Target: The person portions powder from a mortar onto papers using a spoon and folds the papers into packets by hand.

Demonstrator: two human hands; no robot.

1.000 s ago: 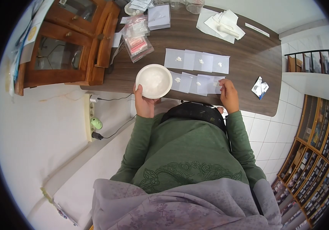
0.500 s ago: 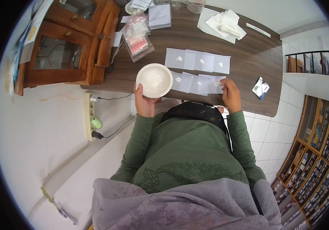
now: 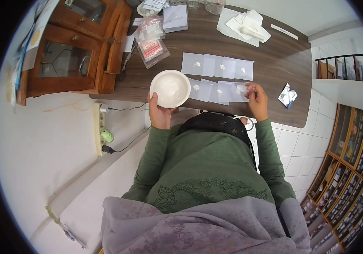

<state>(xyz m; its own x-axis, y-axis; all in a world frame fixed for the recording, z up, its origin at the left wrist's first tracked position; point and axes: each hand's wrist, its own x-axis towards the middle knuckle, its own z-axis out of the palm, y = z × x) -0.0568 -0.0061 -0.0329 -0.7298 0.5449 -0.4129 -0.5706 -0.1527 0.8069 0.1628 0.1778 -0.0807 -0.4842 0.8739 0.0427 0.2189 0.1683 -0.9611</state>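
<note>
My left hand (image 3: 160,112) is closed on the rim of a white mortar (image 3: 156,78), thumb over the edge, tilting its hollow toward me. White powder coats the inside. To its right, overlapping white paper squares lie in two rows; a small heap of white powder (image 3: 222,67) sits on a back-row paper (image 3: 243,75), and others like it dot the rest. Over the front right paper (image 3: 230,97), my right hand (image 3: 257,100) pinches a small pale, translucent piece (image 3: 241,88), its kind unclear. That piece partly covers the powder there.
A pestle (image 3: 251,33) lies on folded white tissues (image 3: 253,19) at the back. Torn foil packets (image 3: 288,96) rest near the right edge. Plastic bags (image 3: 151,48) and a paper stack (image 3: 175,17) are at back left, beside a wooden cabinet (image 3: 67,63).
My right hand has shifted slightly right and its fingers have lifted, so the pale piece now shows in its pinch. My left hand and the mortar stay where they were.
</note>
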